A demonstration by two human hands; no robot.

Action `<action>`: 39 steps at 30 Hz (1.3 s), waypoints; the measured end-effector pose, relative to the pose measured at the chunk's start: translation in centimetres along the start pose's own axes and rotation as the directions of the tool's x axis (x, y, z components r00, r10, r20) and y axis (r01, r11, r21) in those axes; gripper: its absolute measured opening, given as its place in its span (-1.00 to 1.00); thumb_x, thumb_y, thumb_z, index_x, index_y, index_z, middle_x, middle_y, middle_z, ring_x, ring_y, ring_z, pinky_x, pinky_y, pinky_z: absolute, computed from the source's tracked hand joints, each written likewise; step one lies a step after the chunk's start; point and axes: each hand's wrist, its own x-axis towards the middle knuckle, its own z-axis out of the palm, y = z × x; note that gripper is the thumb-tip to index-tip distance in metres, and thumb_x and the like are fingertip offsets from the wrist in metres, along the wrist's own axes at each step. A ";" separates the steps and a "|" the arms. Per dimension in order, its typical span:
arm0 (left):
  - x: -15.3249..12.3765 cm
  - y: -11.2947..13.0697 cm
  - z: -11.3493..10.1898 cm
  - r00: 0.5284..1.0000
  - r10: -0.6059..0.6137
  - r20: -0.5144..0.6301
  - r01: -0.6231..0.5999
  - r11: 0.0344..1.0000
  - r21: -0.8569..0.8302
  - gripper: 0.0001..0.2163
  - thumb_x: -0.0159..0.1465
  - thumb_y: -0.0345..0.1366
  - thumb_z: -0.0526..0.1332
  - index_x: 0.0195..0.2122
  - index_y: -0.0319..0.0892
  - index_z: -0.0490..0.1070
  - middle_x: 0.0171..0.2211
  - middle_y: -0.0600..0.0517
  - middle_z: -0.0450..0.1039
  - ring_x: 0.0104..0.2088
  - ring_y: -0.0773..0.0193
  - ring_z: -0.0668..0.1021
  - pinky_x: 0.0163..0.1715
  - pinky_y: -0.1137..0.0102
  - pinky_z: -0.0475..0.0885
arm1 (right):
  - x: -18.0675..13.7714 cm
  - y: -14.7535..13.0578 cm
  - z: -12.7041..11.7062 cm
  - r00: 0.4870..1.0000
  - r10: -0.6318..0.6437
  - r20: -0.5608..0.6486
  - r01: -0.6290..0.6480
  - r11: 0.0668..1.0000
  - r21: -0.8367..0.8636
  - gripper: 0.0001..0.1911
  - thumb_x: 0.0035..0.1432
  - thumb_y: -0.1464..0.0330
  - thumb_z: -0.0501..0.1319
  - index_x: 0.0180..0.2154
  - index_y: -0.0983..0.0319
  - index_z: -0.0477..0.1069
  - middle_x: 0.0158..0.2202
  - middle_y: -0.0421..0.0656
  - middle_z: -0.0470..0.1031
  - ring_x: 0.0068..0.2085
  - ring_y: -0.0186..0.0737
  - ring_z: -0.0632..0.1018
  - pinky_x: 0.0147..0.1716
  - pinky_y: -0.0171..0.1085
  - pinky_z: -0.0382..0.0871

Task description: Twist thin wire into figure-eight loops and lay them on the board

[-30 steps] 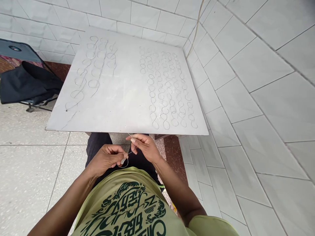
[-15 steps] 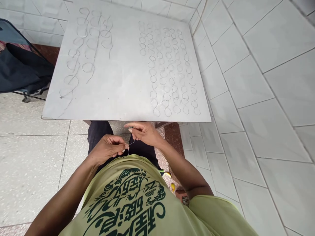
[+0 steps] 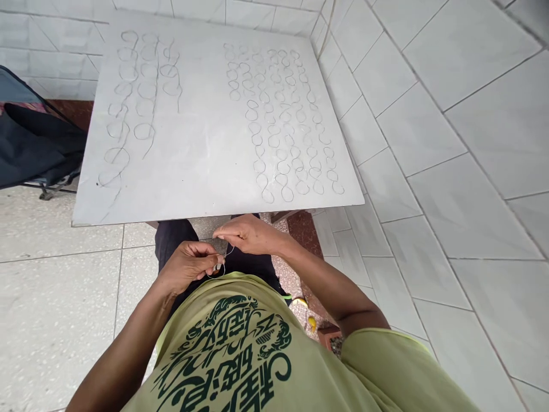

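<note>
The left hand is pinching a wire in front of the board, one loop seemingly bent, the rest left, the right hand meeting it, grip hidden, while apparently finished coils are lying beyond.

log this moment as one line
left hand: pinches thin curled strand | right hand: strand runs beneath it, grip hidden | white board: looped strands, both sides

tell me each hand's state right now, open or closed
Left hand: closed, pinching the thin wire.
Right hand: the thin wire runs under it; grip hidden, cannot tell.
</note>
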 end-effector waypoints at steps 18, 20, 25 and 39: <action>0.6 0.5 1.7 0.940 0.197 -0.278 -0.228 0.970 -0.085 -0.70 0.21 -0.08 0.45 -0.45 -0.20 0.50 -0.57 0.10 0.41 -0.64 0.47 0.34 -0.69 0.54 0.10 | -0.2 -0.5 4.1 0.857 0.445 -0.260 -0.231 0.783 0.578 -0.60 0.32 0.02 0.26 -0.27 0.25 0.52 -0.45 -0.24 0.48 -0.51 -0.38 0.38 -0.49 -0.36 0.27; 0.5 0.5 1.6 0.948 0.209 -0.241 -0.225 0.974 -0.038 -0.68 0.24 -0.04 0.42 -0.44 -0.20 0.52 -0.56 0.07 0.44 -0.64 0.46 0.34 -0.69 0.53 0.14 | -0.2 -0.4 4.1 0.844 0.466 -0.265 -0.244 0.774 0.584 -0.60 0.32 0.03 0.25 -0.32 0.24 0.51 -0.47 -0.25 0.47 -0.51 -0.38 0.37 -0.49 -0.36 0.26; -0.3 1.8 -0.2 0.895 0.318 -0.314 -0.294 0.948 0.123 -0.52 0.22 0.07 0.42 0.00 -0.20 0.61 -0.28 -0.07 0.63 -0.43 0.30 0.55 -0.62 0.50 0.32 | -0.6 -0.2 3.1 0.855 0.446 -0.265 -0.314 0.852 0.420 -0.64 0.35 0.16 0.22 -0.44 0.24 0.46 -0.51 -0.26 0.45 -0.50 -0.38 0.37 -0.47 -0.37 0.21; -0.5 4.4 -2.9 0.739 0.661 0.130 -0.431 0.315 0.845 -0.71 0.41 -0.06 0.23 -0.05 -0.07 0.66 -0.23 -0.07 0.68 -0.22 0.06 0.65 -0.21 0.32 0.44 | -0.7 -1.3 3.1 0.894 0.440 -0.078 -0.362 0.816 0.451 -0.56 0.28 0.03 0.28 -0.41 0.27 0.53 -0.60 -0.29 0.38 -0.58 -0.41 0.32 -0.57 -0.38 0.11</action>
